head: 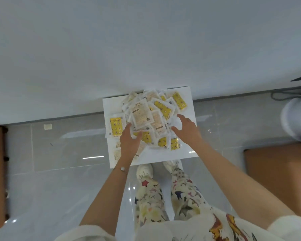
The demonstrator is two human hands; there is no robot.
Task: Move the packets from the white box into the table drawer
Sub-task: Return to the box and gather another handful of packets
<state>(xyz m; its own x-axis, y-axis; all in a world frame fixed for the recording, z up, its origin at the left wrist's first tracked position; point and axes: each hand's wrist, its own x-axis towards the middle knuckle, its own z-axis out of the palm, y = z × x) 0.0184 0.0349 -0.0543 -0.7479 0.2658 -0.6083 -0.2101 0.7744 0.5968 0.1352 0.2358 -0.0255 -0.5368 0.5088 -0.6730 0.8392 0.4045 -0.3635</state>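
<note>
Reaching down with both hands into the heap. Left hand [129, 142] pushed fingers-first into the near-left side of the packets [142, 115], thumb lying on top of one, other fingertips hidden under plastic, so can't tell if anything's actually gripped. Right hand [185, 129] spread and relaxed against the right side of the heap, holding nothing. Looks like the setup for a two-handed scoop.

Standing right at the near edge of the white box [182, 154], white sneakers [144, 171] just beside it. Everything to be moved sits in that box: mounded in the middle, one yellow packet [116, 126] loose by the left edge, another up at the far right corner. Far edge of the box against the wall [146, 40].

For the lift: get fingers under the bottom layer, press the palms toward each other, take a modest bundle. Slick plastic, so probably prone to sliding out the sides. Several small loads over one big one.

No drawer spotted for sure. Brown furniture [276, 171] at the side edges of the view, can't tell which has it.
</note>
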